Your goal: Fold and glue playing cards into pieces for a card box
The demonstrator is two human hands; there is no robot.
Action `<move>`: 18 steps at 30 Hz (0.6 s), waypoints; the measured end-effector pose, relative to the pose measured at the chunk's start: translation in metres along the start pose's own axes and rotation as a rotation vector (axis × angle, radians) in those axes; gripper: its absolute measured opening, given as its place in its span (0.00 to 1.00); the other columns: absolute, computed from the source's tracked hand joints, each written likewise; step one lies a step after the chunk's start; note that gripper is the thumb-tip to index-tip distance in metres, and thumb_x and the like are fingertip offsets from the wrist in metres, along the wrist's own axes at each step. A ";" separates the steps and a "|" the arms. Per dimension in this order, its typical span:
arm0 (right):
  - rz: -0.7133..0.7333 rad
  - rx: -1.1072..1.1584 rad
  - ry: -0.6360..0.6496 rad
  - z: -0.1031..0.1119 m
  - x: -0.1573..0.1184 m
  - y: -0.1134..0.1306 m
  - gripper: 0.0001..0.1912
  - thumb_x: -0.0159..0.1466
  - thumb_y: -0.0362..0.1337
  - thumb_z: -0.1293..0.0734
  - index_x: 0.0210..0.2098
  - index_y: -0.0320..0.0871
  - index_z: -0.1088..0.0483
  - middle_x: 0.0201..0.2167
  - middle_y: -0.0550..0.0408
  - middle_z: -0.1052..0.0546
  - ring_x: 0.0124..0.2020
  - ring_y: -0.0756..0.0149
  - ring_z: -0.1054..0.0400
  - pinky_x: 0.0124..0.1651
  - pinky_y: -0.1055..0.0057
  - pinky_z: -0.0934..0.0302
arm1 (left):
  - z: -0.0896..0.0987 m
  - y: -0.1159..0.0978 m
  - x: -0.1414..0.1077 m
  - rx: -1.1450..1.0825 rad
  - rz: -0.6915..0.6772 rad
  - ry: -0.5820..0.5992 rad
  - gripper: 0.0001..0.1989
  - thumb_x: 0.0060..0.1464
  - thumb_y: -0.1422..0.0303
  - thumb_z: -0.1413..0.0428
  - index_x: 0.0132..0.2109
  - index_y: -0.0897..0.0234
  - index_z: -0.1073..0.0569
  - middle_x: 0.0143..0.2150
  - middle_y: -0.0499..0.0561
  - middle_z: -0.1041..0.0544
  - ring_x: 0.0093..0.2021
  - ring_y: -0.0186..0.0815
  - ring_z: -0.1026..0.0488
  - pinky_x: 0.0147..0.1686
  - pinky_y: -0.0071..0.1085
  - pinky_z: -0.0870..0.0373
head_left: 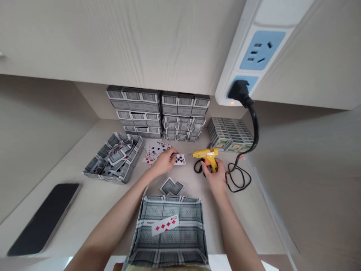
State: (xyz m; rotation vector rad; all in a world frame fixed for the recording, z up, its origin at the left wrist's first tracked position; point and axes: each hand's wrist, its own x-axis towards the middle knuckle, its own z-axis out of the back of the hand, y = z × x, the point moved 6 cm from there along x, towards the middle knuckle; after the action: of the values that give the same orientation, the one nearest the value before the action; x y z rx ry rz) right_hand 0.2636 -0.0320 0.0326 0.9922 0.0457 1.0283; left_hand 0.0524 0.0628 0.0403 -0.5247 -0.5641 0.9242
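My left hand point(164, 162) pinches a clubs playing card point(179, 160) over the middle of the table. Just right of the card, my right hand point(216, 175) is wrapped round the handle of a yellow glue gun point(205, 153), whose nozzle points left toward the card. Loose face-up cards point(154, 147) lie behind my left hand. Two face-down cards point(172, 187) overlap between my forearms. Nearest me stands an open box made of cards point(202, 229), with a folded-looking diamonds card point(166, 225) inside it.
A card-made tray point(124, 176) full of loose cards and a black phone point(43, 218) are at left. Stacked card boxes point(141, 107) line the back, beside card packs point(229, 133). A black cable point(255, 124) hangs from the power strip point(239, 71) at right.
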 end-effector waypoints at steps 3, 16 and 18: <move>-0.006 0.017 0.026 -0.003 0.000 0.000 0.31 0.50 0.56 0.37 0.43 0.38 0.35 0.30 0.49 0.28 0.29 0.63 0.35 0.33 0.67 0.39 | 0.000 0.001 0.000 0.107 0.040 -0.002 0.09 0.57 0.66 0.57 0.40 0.64 0.35 0.31 0.52 0.26 0.32 0.36 0.28 0.30 0.29 0.36; -0.029 -0.073 0.019 0.002 -0.006 0.013 0.30 0.51 0.56 0.38 0.43 0.38 0.35 0.31 0.48 0.26 0.29 0.62 0.33 0.34 0.67 0.40 | 0.002 -0.011 -0.006 0.140 0.019 -0.022 0.11 0.58 0.60 0.60 0.37 0.63 0.40 0.24 0.48 0.31 0.25 0.35 0.32 0.24 0.27 0.44; -0.014 -0.089 0.018 0.002 -0.007 0.014 0.30 0.52 0.56 0.39 0.43 0.38 0.34 0.31 0.49 0.26 0.29 0.63 0.33 0.34 0.68 0.40 | 0.002 -0.012 -0.007 0.073 0.004 -0.046 0.10 0.58 0.61 0.59 0.35 0.62 0.40 0.24 0.46 0.32 0.24 0.33 0.33 0.24 0.27 0.44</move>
State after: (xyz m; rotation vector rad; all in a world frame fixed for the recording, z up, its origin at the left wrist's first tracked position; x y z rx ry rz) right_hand 0.2512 -0.0364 0.0411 0.9007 0.0216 1.0182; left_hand 0.0545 0.0513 0.0481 -0.4399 -0.5683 0.9595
